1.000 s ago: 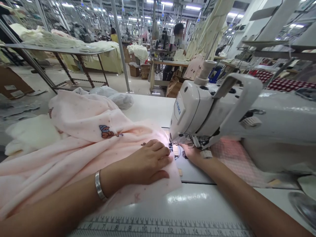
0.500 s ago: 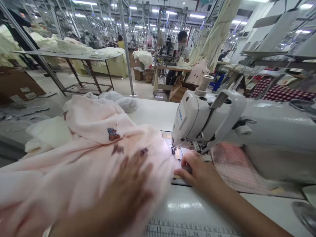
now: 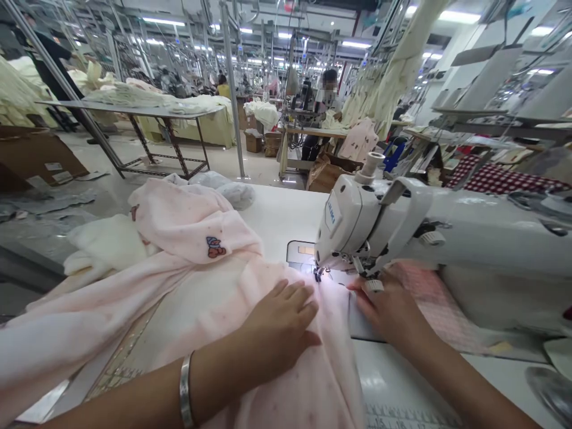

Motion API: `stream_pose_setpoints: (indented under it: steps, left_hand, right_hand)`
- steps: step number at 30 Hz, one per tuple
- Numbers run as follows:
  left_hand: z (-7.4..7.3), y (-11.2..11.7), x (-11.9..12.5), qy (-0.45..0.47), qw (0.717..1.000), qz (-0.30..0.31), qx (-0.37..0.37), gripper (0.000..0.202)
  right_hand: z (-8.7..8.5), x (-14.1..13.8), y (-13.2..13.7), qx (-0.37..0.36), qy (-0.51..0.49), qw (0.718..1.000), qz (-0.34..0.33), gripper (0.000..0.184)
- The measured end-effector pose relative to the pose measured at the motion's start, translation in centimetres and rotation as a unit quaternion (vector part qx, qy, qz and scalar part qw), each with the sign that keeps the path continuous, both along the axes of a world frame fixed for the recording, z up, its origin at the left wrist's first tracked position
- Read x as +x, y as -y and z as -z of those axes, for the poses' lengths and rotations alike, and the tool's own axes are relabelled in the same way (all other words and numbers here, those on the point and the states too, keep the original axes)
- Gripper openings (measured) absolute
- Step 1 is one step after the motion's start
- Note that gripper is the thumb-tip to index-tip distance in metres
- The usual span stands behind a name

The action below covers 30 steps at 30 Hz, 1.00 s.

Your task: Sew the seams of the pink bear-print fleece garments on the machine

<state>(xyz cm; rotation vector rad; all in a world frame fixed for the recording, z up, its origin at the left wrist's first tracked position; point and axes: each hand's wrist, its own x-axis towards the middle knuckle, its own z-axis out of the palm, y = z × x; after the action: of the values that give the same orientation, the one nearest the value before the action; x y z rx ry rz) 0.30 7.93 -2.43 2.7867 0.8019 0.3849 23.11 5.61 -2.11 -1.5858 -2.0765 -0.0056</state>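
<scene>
A pale pink fleece garment (image 3: 286,381) with small printed dots and a bear patch (image 3: 215,247) spreads over the sewing table, its right part reaching under the needle area of a white sewing machine (image 3: 379,220). My left hand (image 3: 281,322) lies on the cloth just left of the presser foot (image 3: 317,274), fingers stretched out, palm down. To the right of the foot, my right hand (image 3: 388,304) has its fingertips closed at the cloth's edge. Some of its fingers are hidden behind the machine's knob. A silver bangle (image 3: 185,390) circles my left wrist.
A printed ruler scale (image 3: 397,415) runs along the table's front. Pink checked cloth (image 3: 435,298) lies beneath the machine arm. Cream cloth (image 3: 107,244) is bunched at left. Beyond are a metal-legged table (image 3: 152,113), a cardboard box (image 3: 40,158) and a seated person (image 3: 328,101).
The garment has shifted right, under the needle area, and lies flatter. My left hand has moved right and forward with it. My right hand has moved slightly right, its fingertips now at the cloth's edge.
</scene>
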Motion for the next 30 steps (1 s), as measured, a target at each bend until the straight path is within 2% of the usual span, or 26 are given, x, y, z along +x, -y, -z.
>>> stream_pose_setpoints:
  steps: [4,6,9,11,15,19,25,30]
  left_hand:
    - [0.7,0.8,0.7,0.034,0.999,-0.003,-0.01,0.04]
    - [0.6,0.6,0.8,0.049,0.998,-0.017,-0.024,0.039]
    - [0.4,-0.3,0.4,0.043,0.999,0.008,-0.014,0.027]
    - [0.3,-0.8,-0.1,0.025,0.999,0.038,-0.009,0.024]
    - [0.2,-0.8,-0.6,0.011,0.999,0.035,-0.002,0.029]
    - [0.4,-0.9,-0.3,0.02,0.999,0.026,-0.002,0.027]
    - [0.7,-2.3,0.1,-0.004,1.0,0.018,0.018,0.03]
    - [0.7,-3.2,0.5,-0.005,1.0,0.007,0.023,0.027]
  right_hand:
    - [0.0,-2.3,2.4,0.0,-0.031,0.998,-0.049,0.031]
    - [0.8,-2.9,3.0,-0.032,0.017,0.996,-0.081,0.041]
    - [2.2,-2.0,3.0,-0.078,0.127,0.983,-0.107,0.048]
    - [2.6,-0.9,2.8,-0.098,0.158,0.976,-0.11,0.047]
    - [2.4,0.5,2.4,-0.118,0.194,0.966,-0.121,0.048]
    - [2.0,0.6,1.7,-0.121,0.197,0.963,-0.139,0.05]
    - [1.8,0.8,0.2,-0.165,0.167,0.967,-0.097,0.051]
    - [1.9,0.9,-0.7,-0.111,0.193,0.973,-0.061,0.038]
